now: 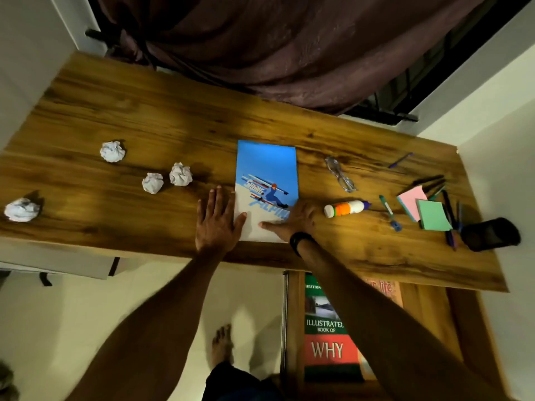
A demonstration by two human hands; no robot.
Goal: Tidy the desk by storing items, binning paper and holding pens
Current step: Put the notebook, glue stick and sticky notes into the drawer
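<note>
A blue and white skiing book [266, 172] lies flat on the wooden desk [162, 120] near its front edge. My left hand [218, 221] lies flat at the book's left edge, thumb on the cover. My right hand [292, 219] presses on the book's lower right corner, fingers spread. Several crumpled paper balls [113, 151] [152, 183] [181, 174] [21, 209] sit on the left half. Pens [389, 211] [401, 160] lie loose at the right, some under pink and green sticky note pads [432, 214].
A glue bottle [346, 208] and clear glasses [340, 175] lie right of the book. A black pen holder [489, 234] lies at the desk's right end. Below the desk edge an open drawer [292, 314] holds books [327, 337]. A dark curtain hangs behind.
</note>
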